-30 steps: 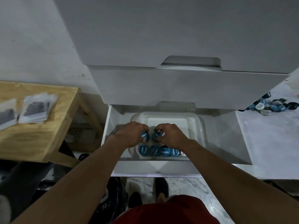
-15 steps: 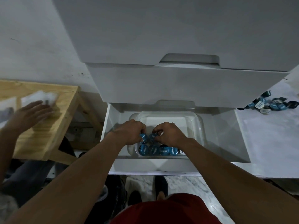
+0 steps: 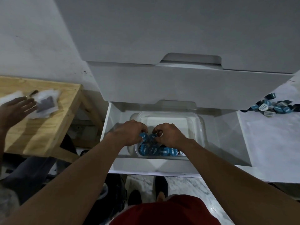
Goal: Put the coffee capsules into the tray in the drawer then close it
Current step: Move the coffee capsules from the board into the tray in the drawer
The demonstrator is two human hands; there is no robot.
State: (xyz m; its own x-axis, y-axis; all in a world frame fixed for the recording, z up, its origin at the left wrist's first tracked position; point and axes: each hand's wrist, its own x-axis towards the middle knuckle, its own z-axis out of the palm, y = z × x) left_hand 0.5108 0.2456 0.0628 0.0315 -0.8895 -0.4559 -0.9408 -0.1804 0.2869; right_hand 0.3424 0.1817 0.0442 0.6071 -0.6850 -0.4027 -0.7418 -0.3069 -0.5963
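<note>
White cabinet fronts (image 3: 178, 30) rise above both hands, and under them the bottom drawer (image 3: 227, 143) stands pulled open. To the right of the right hand, well apart, lies a pale marbled tabletop (image 3: 272, 143); off to the left of the left hand sits a wooden tabletop (image 3: 48, 127), where another person's hand (image 3: 14, 111) rests beside some clear packets (image 3: 47, 103).

Inside the drawer, under both hands, sits a clear plastic tray (image 3: 199, 124). Its far half is bare. A row of blue-lidded coffee capsules (image 3: 159, 151) lines its near wall, just below the knuckles.

The left hand (image 3: 129, 133) is curled over a blue capsule (image 3: 143, 137), fingers closed on it, low in the tray. The right hand (image 3: 170, 135) is beside it, almost touching, fingertips pinched on a second blue capsule (image 3: 152, 138). The two capsules sit side by side just behind the near row.

Far off to the right, at the back of the marbled tabletop, lies a loose heap of capsules (image 3: 274, 107), blue, dark and white-lidded.
</note>
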